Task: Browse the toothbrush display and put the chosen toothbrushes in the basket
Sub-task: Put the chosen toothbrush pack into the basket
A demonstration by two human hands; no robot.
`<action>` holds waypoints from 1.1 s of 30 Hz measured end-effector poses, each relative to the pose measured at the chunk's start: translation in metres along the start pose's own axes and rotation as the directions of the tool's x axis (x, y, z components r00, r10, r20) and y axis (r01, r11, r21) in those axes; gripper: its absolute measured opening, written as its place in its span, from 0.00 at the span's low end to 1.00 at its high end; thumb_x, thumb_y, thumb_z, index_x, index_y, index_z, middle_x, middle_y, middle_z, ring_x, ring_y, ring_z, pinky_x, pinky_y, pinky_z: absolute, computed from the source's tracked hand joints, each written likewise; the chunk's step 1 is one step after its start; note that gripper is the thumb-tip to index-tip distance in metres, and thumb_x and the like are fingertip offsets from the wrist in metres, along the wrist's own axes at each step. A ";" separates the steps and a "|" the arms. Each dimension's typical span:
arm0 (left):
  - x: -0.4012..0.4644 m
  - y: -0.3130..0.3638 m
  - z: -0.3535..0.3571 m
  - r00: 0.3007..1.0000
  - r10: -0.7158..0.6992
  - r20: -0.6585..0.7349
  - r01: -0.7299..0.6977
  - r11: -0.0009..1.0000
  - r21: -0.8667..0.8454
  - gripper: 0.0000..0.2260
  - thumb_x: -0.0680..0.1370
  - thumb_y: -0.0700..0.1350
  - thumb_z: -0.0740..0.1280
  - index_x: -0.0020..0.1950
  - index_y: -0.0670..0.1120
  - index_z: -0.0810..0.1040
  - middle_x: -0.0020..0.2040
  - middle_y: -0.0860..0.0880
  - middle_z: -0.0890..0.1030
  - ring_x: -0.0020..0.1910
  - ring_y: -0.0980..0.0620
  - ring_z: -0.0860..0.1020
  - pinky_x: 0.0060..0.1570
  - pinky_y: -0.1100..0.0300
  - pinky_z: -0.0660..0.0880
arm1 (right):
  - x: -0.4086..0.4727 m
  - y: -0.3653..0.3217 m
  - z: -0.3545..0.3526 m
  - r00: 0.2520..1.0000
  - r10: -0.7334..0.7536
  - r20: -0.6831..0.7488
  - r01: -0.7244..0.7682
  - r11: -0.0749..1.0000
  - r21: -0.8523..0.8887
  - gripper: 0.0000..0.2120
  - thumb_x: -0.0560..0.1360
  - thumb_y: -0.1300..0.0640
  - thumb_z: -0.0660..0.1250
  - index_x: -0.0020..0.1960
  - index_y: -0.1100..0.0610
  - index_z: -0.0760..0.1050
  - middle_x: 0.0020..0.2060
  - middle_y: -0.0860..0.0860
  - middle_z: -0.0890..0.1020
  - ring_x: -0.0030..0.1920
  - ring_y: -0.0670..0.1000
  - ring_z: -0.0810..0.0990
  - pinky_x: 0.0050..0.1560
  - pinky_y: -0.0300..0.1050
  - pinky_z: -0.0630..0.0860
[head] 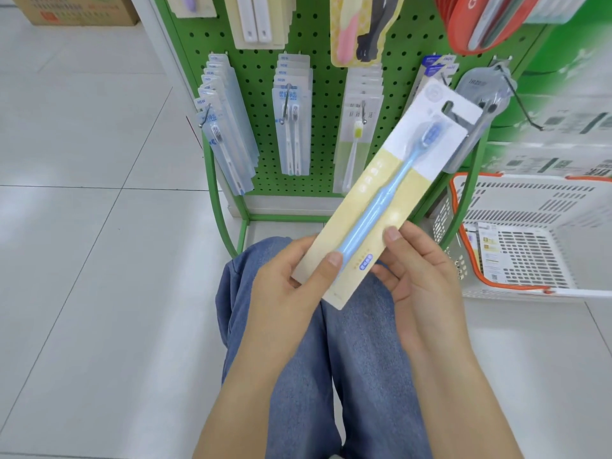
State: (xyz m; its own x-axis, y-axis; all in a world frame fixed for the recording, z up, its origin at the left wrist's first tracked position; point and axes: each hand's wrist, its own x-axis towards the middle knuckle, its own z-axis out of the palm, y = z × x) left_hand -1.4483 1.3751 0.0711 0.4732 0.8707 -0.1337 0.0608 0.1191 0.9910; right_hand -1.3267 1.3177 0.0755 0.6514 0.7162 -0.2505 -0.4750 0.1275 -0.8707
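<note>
You've got both hands, left [286, 276] and right [419, 276], pinching the pack [387, 193] by its bottom end, so it could tip and miss the basket [530, 183].

- The toothbrush pack [387, 193] sits in front of the pegboard display [324, 127], tilted, its top end up and to the right.
- The left hand [288, 276] holds its lower left edge; the right hand [417, 270] holds its lower right edge.
- The basket [530, 233] stands on the floor [82, 260], right of the display, with a pack [488, 250] lying in it.
- Hanging packs [291, 127] fill the pegboard behind.
</note>
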 end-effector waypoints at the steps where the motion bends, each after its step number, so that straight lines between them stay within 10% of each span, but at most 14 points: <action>1: 0.000 0.001 -0.001 1.000 -0.012 0.024 0.013 1.000 -0.026 0.10 0.73 0.47 0.70 0.54 0.48 0.82 0.47 0.55 0.85 0.47 0.61 0.81 0.46 0.69 0.75 | 0.000 0.000 0.000 1.000 -0.001 -0.001 0.001 1.000 0.002 0.08 0.76 0.63 0.64 0.48 0.55 0.81 0.39 0.50 0.85 0.38 0.46 0.82 0.38 0.37 0.78; 9: -0.003 -0.002 0.004 0.987 0.119 -0.108 -0.097 0.978 0.187 0.13 0.74 0.39 0.72 0.44 0.59 0.82 0.40 0.62 0.83 0.41 0.63 0.79 0.43 0.68 0.74 | 0.000 0.004 0.002 1.000 0.005 -0.002 -0.005 0.995 -0.096 0.18 0.69 0.49 0.68 0.56 0.55 0.80 0.46 0.49 0.86 0.51 0.50 0.84 0.50 0.41 0.79; 26: -0.003 0.004 0.001 0.997 0.078 -0.007 -0.075 0.984 0.159 0.11 0.76 0.40 0.70 0.46 0.58 0.84 0.43 0.62 0.85 0.45 0.65 0.81 0.48 0.72 0.73 | 0.003 0.003 -0.006 0.999 -0.016 0.032 0.019 0.995 -0.098 0.14 0.71 0.53 0.68 0.54 0.55 0.81 0.44 0.49 0.86 0.51 0.49 0.83 0.54 0.40 0.79; 30: -0.004 -0.005 0.009 0.965 0.197 -0.173 -0.137 0.941 0.308 0.09 0.76 0.47 0.71 0.47 0.63 0.83 0.42 0.71 0.81 0.38 0.65 0.77 0.41 0.75 0.71 | 0.003 0.002 -0.001 1.000 -0.001 0.031 0.004 0.996 -0.093 0.19 0.71 0.50 0.67 0.59 0.56 0.78 0.55 0.51 0.82 0.60 0.49 0.80 0.60 0.47 0.77; 33: -0.002 -0.012 0.014 0.897 0.408 -0.168 -0.268 0.807 0.527 0.12 0.74 0.46 0.70 0.54 0.59 0.83 0.53 0.73 0.77 0.50 0.71 0.77 0.52 0.80 0.67 | 0.003 -0.002 0.001 0.999 0.010 0.051 -0.010 1.000 0.001 0.25 0.71 0.47 0.69 0.65 0.58 0.74 0.58 0.54 0.80 0.63 0.51 0.78 0.61 0.49 0.77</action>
State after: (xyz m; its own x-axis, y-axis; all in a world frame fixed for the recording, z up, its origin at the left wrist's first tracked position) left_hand -1.4382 1.3652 0.0593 0.3014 0.9103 0.2838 0.3854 -0.3886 0.8369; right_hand -1.3249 1.3202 0.0771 0.6154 0.7517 -0.2370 -0.4823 0.1214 -0.8675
